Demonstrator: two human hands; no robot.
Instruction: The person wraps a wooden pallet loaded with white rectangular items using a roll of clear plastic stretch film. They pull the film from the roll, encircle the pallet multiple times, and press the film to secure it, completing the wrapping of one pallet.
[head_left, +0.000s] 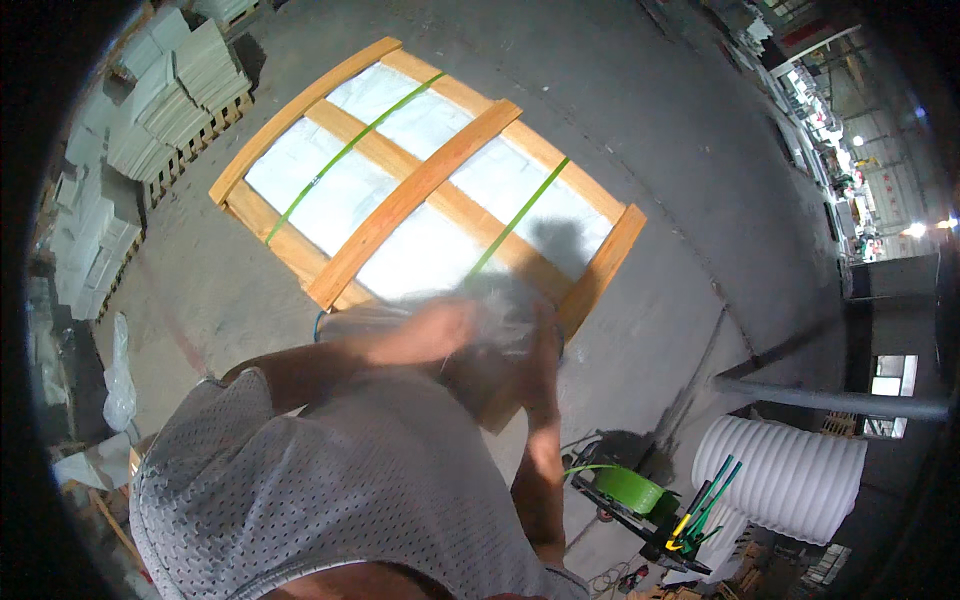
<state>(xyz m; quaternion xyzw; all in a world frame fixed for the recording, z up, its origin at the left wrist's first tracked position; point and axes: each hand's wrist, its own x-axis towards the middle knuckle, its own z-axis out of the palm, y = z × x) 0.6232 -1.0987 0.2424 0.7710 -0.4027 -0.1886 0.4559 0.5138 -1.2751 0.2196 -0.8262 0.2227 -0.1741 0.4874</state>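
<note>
A wooden-framed crate (430, 185) with white wrapped panels and two green straps lies before me. At its near end, my left hand (445, 330) is closed at the left side of a crumpled piece of clear plastic film (505, 322). My right hand (543, 325) grips the film's right side, with its arm reaching down from the crate's near corner. Both hands are smeared by motion, and the separate fingers do not show. Below the film, the crate's near side is partly hidden by my arms and grey mesh shirt.
Stacks of pale flat boxes (205, 65) stand on pallets at the left. At the lower right are a green strap reel (635, 490) on a cart with tools and a big white ribbed roll (780, 475). A dark pole (830, 398) juts in from the right.
</note>
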